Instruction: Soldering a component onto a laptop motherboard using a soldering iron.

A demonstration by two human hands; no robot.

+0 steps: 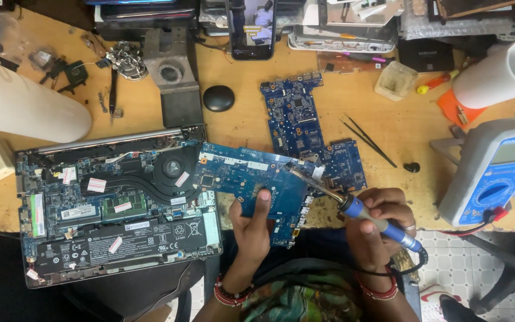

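Left hand (pixel 251 229) closed on the lower edge of a blue laptop motherboard (pixel 251 179), thumb pressed flat on its face, board tilted up over the front of the bench (pixel 239 128) between the opened laptop (pixel 114 209) and a second blue circuit board (pixel 305 122). Right hand (pixel 379 223) wrapped pen-style around a blue-handled soldering iron (pixel 365 211), tip touching the held board near its upper right corner. Probably light, thin and rigid, but fragile: best gripped by bare edges, clear of chips and connectors, no bending. Iron hot at the metal end, safe only at the handle, cable trailing off its rear. Tweezers (pixel 368 140) and a multimeter (pixel 493 173) lying to the right, well apart.
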